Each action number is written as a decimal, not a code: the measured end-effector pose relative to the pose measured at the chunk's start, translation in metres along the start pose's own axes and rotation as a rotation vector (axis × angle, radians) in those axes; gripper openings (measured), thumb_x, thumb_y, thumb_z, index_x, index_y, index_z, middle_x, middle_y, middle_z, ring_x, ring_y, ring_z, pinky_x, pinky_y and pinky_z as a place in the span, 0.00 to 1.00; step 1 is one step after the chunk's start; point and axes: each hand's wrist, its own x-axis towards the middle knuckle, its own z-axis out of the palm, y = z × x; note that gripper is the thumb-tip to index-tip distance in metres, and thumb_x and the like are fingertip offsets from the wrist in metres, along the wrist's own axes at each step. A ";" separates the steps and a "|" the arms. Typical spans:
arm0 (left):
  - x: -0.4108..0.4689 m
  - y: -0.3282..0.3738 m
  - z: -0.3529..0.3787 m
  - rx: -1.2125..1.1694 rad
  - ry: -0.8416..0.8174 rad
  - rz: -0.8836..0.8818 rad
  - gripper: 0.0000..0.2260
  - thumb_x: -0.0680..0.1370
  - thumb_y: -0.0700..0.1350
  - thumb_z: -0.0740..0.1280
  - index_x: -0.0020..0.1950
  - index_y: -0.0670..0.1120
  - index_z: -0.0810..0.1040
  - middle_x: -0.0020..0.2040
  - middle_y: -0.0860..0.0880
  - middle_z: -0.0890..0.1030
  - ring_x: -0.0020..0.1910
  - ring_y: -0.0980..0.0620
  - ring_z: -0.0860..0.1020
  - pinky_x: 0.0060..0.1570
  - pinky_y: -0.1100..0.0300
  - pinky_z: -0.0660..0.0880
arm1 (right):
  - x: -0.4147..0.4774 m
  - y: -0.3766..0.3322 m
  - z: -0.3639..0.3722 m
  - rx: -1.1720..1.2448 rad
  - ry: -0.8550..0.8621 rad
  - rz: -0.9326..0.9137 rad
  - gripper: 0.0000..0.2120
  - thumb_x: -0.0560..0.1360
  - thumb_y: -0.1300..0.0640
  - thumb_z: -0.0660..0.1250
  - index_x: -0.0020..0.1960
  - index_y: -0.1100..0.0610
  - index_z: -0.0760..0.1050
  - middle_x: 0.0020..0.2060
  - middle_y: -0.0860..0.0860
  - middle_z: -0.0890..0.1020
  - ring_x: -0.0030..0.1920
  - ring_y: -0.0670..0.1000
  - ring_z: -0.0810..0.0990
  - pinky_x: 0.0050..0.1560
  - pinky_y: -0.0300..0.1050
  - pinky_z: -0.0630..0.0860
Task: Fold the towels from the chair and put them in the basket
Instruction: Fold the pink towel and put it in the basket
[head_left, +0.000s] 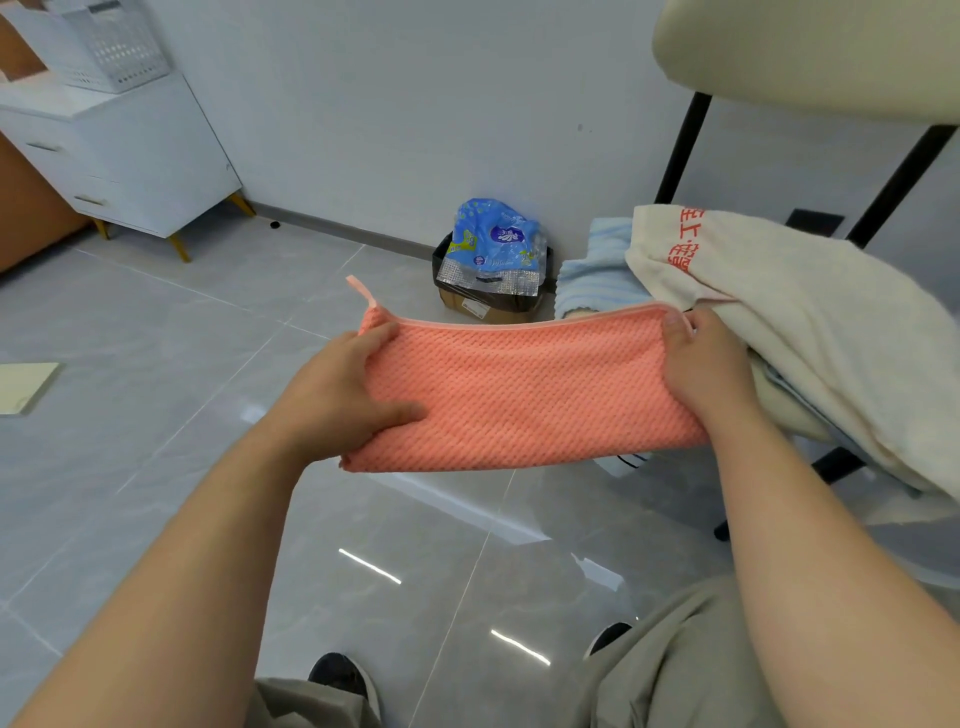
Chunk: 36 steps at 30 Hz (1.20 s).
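Note:
A pink waffle-weave towel (524, 395) is stretched flat in the air between my two hands, folded into a long band with a small loop at its far left corner. My left hand (343, 395) grips its left end, thumb on top. My right hand (701, 364) pinches the right end. On the chair (810, 52) to the right lie a cream towel (789, 322) with red lettering and a light blue towel (592, 275) behind it. A white slotted basket (104, 47) stands on the white cabinet at the far left.
A white drawer cabinet (130, 156) on gold legs stands at the left wall. A cardboard box with a blue plastic package (493, 260) sits on the floor by the wall. The chair's black legs (680, 150) rise at right. My legs and dark shoes show below on grey tiles.

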 end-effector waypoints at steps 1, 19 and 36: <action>-0.001 0.000 -0.001 -0.045 0.000 -0.003 0.42 0.70 0.55 0.78 0.80 0.55 0.60 0.73 0.50 0.69 0.69 0.48 0.69 0.66 0.52 0.67 | -0.001 -0.001 0.000 -0.002 -0.009 0.005 0.17 0.84 0.45 0.55 0.56 0.58 0.72 0.56 0.62 0.80 0.57 0.62 0.77 0.48 0.47 0.64; 0.002 0.036 0.046 0.049 -0.035 0.145 0.30 0.78 0.40 0.63 0.80 0.49 0.61 0.69 0.45 0.73 0.66 0.46 0.72 0.57 0.61 0.65 | -0.094 -0.090 0.059 0.190 -0.364 0.002 0.16 0.74 0.37 0.66 0.44 0.49 0.73 0.40 0.48 0.82 0.43 0.53 0.82 0.46 0.55 0.81; -0.004 0.047 0.051 -0.053 -0.126 0.224 0.29 0.81 0.58 0.61 0.80 0.53 0.58 0.71 0.49 0.73 0.68 0.52 0.71 0.59 0.63 0.64 | -0.091 -0.089 0.060 0.524 -0.506 0.129 0.22 0.68 0.50 0.71 0.60 0.44 0.69 0.46 0.55 0.85 0.38 0.53 0.86 0.35 0.46 0.80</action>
